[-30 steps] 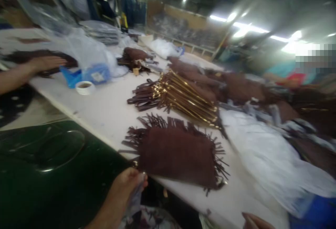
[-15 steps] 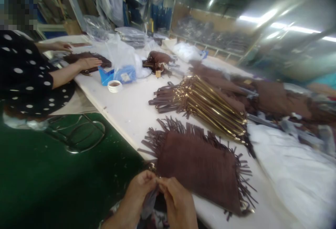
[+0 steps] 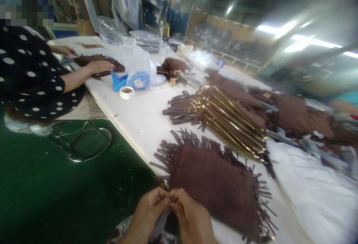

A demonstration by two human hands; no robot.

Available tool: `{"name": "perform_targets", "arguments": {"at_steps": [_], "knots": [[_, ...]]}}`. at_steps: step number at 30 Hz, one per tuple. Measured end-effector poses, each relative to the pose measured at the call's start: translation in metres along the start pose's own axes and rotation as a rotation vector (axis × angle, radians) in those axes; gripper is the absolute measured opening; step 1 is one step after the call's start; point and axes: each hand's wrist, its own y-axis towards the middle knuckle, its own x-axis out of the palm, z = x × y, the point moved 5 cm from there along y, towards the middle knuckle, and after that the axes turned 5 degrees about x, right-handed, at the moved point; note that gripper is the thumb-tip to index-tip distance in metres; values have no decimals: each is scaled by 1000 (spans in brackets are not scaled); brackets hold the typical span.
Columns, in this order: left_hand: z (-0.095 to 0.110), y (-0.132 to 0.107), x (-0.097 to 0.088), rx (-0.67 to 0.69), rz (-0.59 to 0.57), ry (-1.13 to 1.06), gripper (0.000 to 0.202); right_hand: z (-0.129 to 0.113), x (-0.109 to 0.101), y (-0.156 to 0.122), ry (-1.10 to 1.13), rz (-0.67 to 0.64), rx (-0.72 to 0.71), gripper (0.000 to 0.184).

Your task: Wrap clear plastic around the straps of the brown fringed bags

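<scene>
Left hand (image 3: 151, 209), right hand (image 3: 191, 211) — pinched, close together.

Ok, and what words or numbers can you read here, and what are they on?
None that I can read.
White label on the blue thing: too small and blurred.
Tan tag by the brown bundle: too small to read.
White roll: any print on its side is too blurred.

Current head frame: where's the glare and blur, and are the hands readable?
Head view: ceiling lights flare at upper right, background there smeared; head view: fringed brown piece reads clearly; head view: left hand and right hand distinguishable, but the gold-coloured bit between them lacks detail.
</scene>
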Motion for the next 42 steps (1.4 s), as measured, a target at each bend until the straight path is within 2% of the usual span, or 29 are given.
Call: {"name": "perform_targets", "arguments": {"at_steps": [5, 8, 13, 15, 18, 21, 24, 29, 33, 37, 42], "knots": [[6, -6, 0, 16, -46, 91, 36, -3, -6, 7, -93, -139, 203, 14], [9, -9, 0, 13, -55, 142, 36, -6, -8, 11, -147, -158, 211, 17], [10, -4, -1, 81, 28, 155, 42, -9, -12, 14, -206, -122, 205, 23], [4, -1, -2, 49, 55, 120, 43, -9, -10, 13, -223, -120, 188, 24], [-9, 0, -1, -52, 89, -51, 40, -3, -5, 8, -218, -110, 191, 22], [-22, -3, 0, -152, 128, -203, 39, 1, 1, -1, -201, -39, 192, 22], [-27, -5, 2, -184, 138, -243, 37, -3, 4, -9, -272, 78, 167, 24], [-28, 0, 0, -164, 115, -247, 38, -11, 6, -17, -431, 267, 110, 25], [-29, 1, -2, -155, 128, -214, 38, -8, 11, -20, -507, 348, 118, 15], [-25, -4, 0, -168, 129, -208, 34, -8, 16, -24, -639, 468, 64, 24], [-20, -9, 3, -217, 131, -225, 34, -7, 22, -33, -654, 665, -22, 18]]}}
